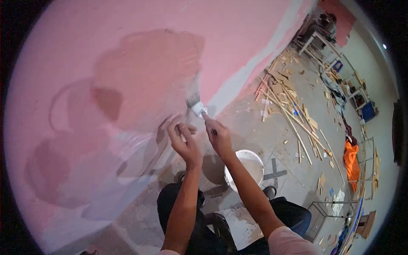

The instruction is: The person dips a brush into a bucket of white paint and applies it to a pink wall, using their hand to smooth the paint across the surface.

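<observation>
A paintbrush (196, 108) with a pale ferrule is in my right hand (219, 136), its fingers closed on the handle. The bristles are against or very close to the pink wall (238, 38), beside a darker patch. My left hand (185, 140) is held near the wall, just left of the right one. Its fingers are loosely bent and apart, and I see nothing in them. Below my right forearm a white bucket (250, 165) stands on the floor, with pale liquid inside.
Long wooden strips (293, 121) and scraps litter the floor to the right. An orange cloth (351, 163) hangs by metal frames along the far-right wall. At the back, a person (328, 25) is near a white table frame (319, 40). Dark tape forms a cross (275, 173) near the bucket.
</observation>
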Available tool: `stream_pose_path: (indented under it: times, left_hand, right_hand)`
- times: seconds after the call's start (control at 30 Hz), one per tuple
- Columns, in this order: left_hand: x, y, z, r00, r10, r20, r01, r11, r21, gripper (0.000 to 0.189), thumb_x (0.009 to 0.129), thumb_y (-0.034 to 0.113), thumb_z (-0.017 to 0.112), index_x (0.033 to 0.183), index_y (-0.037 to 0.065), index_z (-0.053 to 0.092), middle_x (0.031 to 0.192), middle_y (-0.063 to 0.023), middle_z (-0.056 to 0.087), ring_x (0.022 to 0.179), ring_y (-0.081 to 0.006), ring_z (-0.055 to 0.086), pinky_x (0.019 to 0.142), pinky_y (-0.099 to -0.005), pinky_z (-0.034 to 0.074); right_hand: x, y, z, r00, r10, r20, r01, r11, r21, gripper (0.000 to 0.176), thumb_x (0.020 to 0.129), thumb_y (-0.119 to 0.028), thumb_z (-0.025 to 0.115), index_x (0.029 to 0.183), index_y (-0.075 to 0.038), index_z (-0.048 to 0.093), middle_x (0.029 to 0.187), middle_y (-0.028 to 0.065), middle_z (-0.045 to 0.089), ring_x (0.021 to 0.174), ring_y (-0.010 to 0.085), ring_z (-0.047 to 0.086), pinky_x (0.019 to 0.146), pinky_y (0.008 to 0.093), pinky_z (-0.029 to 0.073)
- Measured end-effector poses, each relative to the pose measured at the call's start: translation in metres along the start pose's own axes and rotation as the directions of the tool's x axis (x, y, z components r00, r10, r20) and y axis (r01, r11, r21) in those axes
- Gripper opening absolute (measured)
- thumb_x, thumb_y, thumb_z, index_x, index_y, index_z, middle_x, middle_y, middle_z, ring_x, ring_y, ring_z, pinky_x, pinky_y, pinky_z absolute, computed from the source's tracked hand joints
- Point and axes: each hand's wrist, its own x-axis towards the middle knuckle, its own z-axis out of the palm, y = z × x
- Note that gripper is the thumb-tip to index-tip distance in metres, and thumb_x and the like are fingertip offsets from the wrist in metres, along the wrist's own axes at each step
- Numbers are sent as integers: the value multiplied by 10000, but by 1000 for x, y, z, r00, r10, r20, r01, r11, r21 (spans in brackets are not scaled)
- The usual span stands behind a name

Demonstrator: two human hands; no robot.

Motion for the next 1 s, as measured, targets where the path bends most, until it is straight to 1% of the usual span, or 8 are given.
stream_pose_path:
  times: [0.17, 0.27, 0.43, 0.53, 0.63, 0.73, 0.8, 1.0]
  left_hand:
    - [1, -11, -4, 999, 31, 41, -33, 998, 49, 190, 1085, 90, 476, 1183, -22, 594, 831, -72, 617, 764, -148, 588, 721, -308, 512]
    - [0, -8, -3, 1000, 22, 18, -23, 997, 77, 290, 1120, 173, 424, 1028, -15, 625, 816, -62, 604, 762, -164, 578, 719, -322, 488]
    - [1, -17, -9, 996, 89, 18, -91, 989, 118, 473, 1145, 249, 334, 859, -4, 612, 810, -65, 602, 766, -190, 571, 723, -348, 464]
    - [1, -19, -11, 997, 71, 1, -71, 997, 33, 482, 1147, 251, 318, 864, -10, 609, 818, -74, 611, 766, -189, 570, 722, -346, 462]
    - [3, -14, -11, 999, 26, -26, -25, 998, 52, 494, 1150, 252, 300, 864, -12, 604, 824, -83, 617, 773, -192, 572, 722, -341, 459]
    - [4, -20, -12, 999, 37, -15, -37, 999, 30, 497, 1153, 262, 289, 887, -12, 607, 856, -86, 623, 779, -188, 576, 727, -332, 462]
    - [3, -17, -10, 998, 52, -40, -50, 997, 64, 475, 1153, 266, 291, 928, -8, 607, 872, -83, 622, 781, -180, 575, 728, -326, 461]
    - [-3, -9, -6, 998, 16, -53, -13, 998, 64, 413, 1150, 278, 307, 1029, 5, 592, 875, -69, 604, 771, -162, 559, 727, -318, 457]
  right_hand:
    - [-37, 90, 25, 960, 126, 249, -23, 925, -380, 328, 974, -132, 650, 1277, -210, 748, 838, 241, 700, 704, 379, 704, 681, 450, 557]
    - [-29, 76, 4, 931, 177, 319, -39, 918, -396, 273, 986, -207, 649, 1230, -195, 770, 861, 241, 708, 753, 414, 700, 694, 494, 551]
    - [42, -44, -53, 993, -77, 86, 92, 979, -184, 339, 947, -116, 686, 1274, -178, 749, 812, 204, 707, 691, 322, 692, 653, 429, 546]
    - [44, -93, -88, 1000, 31, 2, -31, 999, -17, 307, 961, -32, 681, 1257, -79, 749, 1049, 205, 766, 852, 184, 733, 760, 297, 554]
    - [38, -88, -81, 952, -102, -289, 148, 979, 141, 300, 977, -13, 659, 1266, -43, 734, 1076, 178, 775, 915, 148, 714, 834, 288, 549]
    - [31, -59, -53, 977, -167, -134, 173, 984, 38, 285, 993, -9, 635, 1265, -12, 719, 1077, 160, 778, 938, 153, 709, 889, 294, 545]
    - [19, -26, -17, 992, -120, -45, 121, 992, 36, 396, 944, -20, 673, 1310, -164, 724, 794, 153, 668, 644, 274, 635, 653, 361, 541]
    - [-37, 73, 24, 968, 116, 222, -38, 944, -327, 292, 989, -170, 634, 1259, -183, 743, 848, 206, 704, 724, 406, 682, 667, 492, 549]
